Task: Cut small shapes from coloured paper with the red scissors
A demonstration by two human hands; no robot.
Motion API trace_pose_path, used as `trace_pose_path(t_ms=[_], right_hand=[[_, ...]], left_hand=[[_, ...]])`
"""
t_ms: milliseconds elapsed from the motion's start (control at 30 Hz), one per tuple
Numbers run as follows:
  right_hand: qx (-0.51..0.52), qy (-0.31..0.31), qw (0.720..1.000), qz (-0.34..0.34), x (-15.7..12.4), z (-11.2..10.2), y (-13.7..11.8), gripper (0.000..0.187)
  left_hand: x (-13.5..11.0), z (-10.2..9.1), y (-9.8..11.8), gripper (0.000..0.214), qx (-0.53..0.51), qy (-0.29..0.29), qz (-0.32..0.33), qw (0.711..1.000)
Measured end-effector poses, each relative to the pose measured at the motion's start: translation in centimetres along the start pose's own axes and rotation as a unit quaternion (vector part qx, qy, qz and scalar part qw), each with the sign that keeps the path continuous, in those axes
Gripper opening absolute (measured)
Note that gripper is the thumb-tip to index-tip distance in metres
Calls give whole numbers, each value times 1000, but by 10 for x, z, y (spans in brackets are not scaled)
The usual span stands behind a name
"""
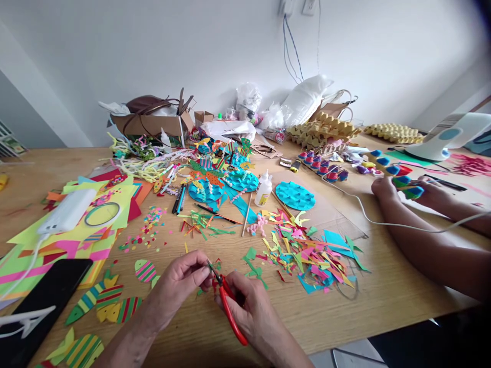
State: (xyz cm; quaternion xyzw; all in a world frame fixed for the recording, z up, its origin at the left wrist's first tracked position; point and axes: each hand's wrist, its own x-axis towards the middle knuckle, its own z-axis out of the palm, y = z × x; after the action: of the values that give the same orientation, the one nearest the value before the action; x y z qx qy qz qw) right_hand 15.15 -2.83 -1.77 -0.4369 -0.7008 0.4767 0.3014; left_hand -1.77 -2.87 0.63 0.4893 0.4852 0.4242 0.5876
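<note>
My right hand [247, 296] is closed round a pair of red-handled pliers [235, 319] with narrow dark jaws, which point up and left. At the jaw tips, my left hand [187, 273] is pinched; what sits between its fingers is too small to make out. Small red and green paper scraps lie on the table just behind the jaws. To the left of my left hand are striped paper fish, among them a pink-and-green one [145, 271] and a red-and-green one [129, 309].
Paper offcuts [307, 250] cover the table to the right, with a glue bottle [264, 189] and a blue egg-carton piece [295, 195] behind. Coloured sheets [126, 204] and a phone [49, 306] lie left. At right, another person's hands [385, 189] hold a painted egg-carton strip [406, 186]; a white cable [379, 221] crosses there.
</note>
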Motion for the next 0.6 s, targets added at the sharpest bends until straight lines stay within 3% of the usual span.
trace_pose_path(t_ms=[600], right_hand=[[-4,1,1000,7,0,-1,3,29]], left_hand=[[-1,-3,-4,12,-17,19,6,1000]])
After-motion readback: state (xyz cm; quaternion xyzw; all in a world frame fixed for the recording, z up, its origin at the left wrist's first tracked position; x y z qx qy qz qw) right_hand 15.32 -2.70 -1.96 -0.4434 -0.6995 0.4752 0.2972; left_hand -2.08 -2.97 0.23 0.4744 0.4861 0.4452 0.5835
